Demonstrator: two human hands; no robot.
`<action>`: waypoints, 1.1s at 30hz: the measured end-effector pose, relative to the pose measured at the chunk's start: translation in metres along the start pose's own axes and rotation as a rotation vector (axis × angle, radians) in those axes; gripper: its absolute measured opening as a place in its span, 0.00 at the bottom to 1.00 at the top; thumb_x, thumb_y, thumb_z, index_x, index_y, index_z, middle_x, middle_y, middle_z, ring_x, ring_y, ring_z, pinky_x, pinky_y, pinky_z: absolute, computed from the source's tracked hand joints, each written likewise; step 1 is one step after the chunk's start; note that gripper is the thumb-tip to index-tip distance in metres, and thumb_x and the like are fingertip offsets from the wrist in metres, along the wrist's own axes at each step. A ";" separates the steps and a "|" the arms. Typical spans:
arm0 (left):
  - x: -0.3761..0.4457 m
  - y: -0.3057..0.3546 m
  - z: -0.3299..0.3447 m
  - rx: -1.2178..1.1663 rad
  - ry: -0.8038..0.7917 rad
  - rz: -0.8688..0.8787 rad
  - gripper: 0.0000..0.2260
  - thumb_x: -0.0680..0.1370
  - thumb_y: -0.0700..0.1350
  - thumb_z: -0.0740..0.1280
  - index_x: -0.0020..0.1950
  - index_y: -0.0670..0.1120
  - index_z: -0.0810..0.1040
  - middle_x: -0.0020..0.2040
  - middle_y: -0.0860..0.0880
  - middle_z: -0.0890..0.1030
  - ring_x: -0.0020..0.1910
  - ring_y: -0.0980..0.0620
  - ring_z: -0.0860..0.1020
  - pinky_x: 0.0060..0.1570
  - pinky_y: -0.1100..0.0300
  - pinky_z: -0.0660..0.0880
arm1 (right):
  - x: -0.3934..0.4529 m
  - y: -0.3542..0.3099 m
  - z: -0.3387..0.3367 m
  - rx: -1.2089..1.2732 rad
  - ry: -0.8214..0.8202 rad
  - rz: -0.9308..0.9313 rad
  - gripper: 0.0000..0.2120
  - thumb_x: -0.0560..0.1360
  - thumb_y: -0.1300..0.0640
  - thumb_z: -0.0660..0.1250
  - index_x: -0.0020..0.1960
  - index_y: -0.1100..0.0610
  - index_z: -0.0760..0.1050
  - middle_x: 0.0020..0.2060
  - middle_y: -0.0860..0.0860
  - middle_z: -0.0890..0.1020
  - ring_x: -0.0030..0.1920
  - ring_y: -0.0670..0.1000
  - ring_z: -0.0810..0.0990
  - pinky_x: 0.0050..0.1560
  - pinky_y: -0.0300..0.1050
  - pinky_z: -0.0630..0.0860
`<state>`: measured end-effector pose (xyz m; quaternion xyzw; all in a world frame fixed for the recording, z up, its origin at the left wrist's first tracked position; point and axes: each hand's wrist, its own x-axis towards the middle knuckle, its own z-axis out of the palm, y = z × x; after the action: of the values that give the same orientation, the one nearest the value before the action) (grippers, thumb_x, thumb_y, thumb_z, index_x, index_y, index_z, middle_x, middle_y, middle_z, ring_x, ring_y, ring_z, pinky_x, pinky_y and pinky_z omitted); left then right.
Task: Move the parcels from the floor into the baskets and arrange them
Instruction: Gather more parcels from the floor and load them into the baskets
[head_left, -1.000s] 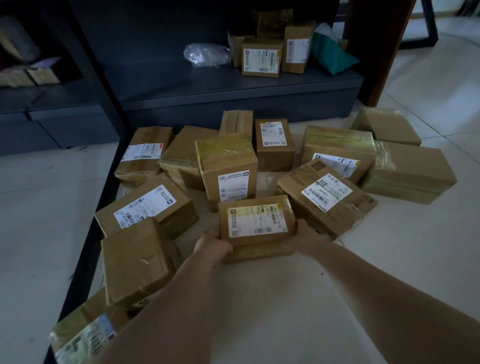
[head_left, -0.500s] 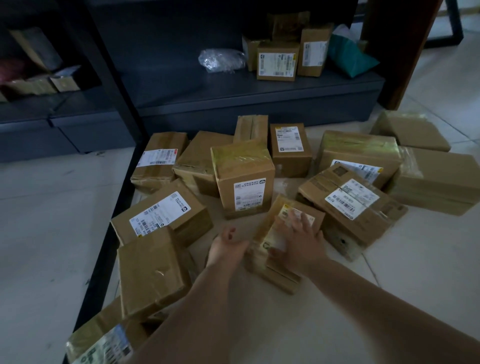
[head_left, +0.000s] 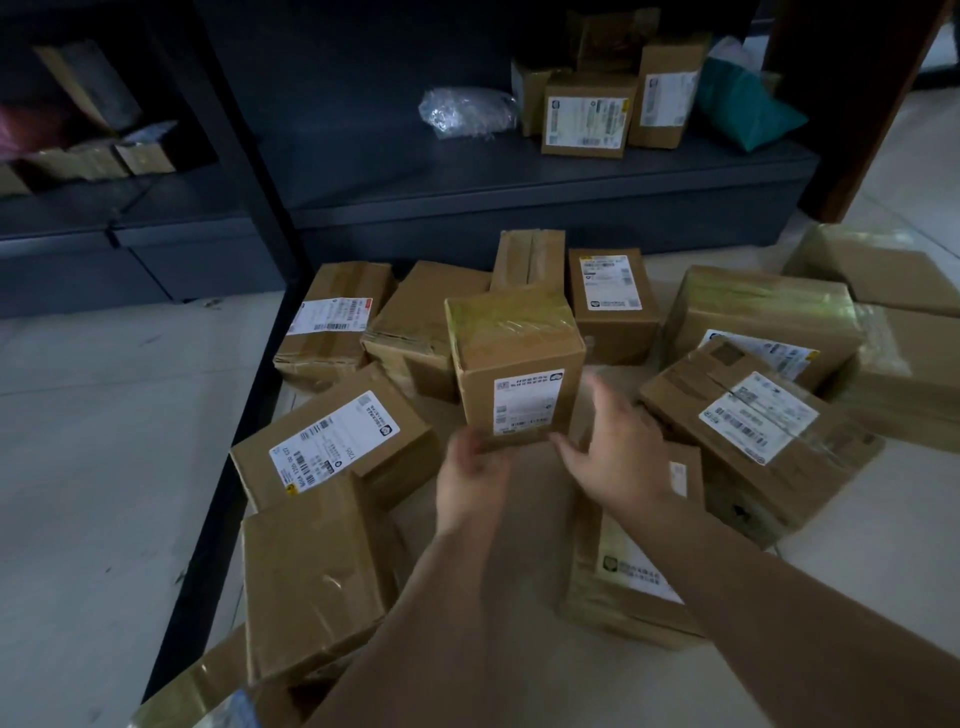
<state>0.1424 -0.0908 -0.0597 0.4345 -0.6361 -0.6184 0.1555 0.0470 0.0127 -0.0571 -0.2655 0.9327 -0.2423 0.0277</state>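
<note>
Pale floor tiles (head_left: 104, 467) carry a cluster of brown cardboard parcels below dark grey shelving (head_left: 467, 197). Your left hand (head_left: 470, 475) touches the bottom corner of the upright taped cardboard box with the white label (head_left: 514, 364), fingers loosely curled. Your right hand (head_left: 618, 452) hovers just beside it, fingers spread, gripping nothing.

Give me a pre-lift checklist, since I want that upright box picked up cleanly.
1. Left hand at the upright box lower left corner: ok, touching.
2. Right hand gripping: not ok, fingers spread, beside the box.
3. Box standing upright, nothing stacked on top: ok.
4. Flat labelled parcel under the right forearm, in the way: not ok.
5. Basket in view: not ok, none visible.
</note>
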 end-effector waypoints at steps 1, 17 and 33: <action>0.009 0.010 0.001 -0.048 0.043 0.058 0.14 0.74 0.39 0.67 0.57 0.50 0.72 0.57 0.50 0.79 0.53 0.55 0.76 0.50 0.64 0.71 | 0.013 -0.007 0.000 0.242 -0.038 0.066 0.40 0.70 0.49 0.72 0.74 0.54 0.54 0.68 0.54 0.70 0.68 0.54 0.69 0.70 0.55 0.63; 0.019 0.021 -0.007 -0.036 -0.016 0.175 0.32 0.70 0.27 0.59 0.70 0.51 0.67 0.65 0.50 0.72 0.64 0.51 0.72 0.63 0.51 0.72 | 0.025 -0.007 -0.005 0.550 0.143 0.185 0.21 0.79 0.52 0.60 0.71 0.55 0.64 0.65 0.53 0.70 0.65 0.53 0.71 0.65 0.51 0.70; -0.003 0.006 -0.003 0.483 -0.119 0.053 0.31 0.73 0.37 0.65 0.73 0.54 0.60 0.71 0.49 0.66 0.70 0.46 0.64 0.63 0.50 0.69 | -0.012 0.013 -0.010 0.300 -0.387 0.170 0.21 0.77 0.55 0.62 0.69 0.54 0.67 0.64 0.54 0.75 0.63 0.55 0.73 0.60 0.49 0.71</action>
<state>0.1441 -0.0909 -0.0523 0.4050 -0.7847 -0.4686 0.0257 0.0492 0.0327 -0.0552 -0.2206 0.8826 -0.3195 0.2649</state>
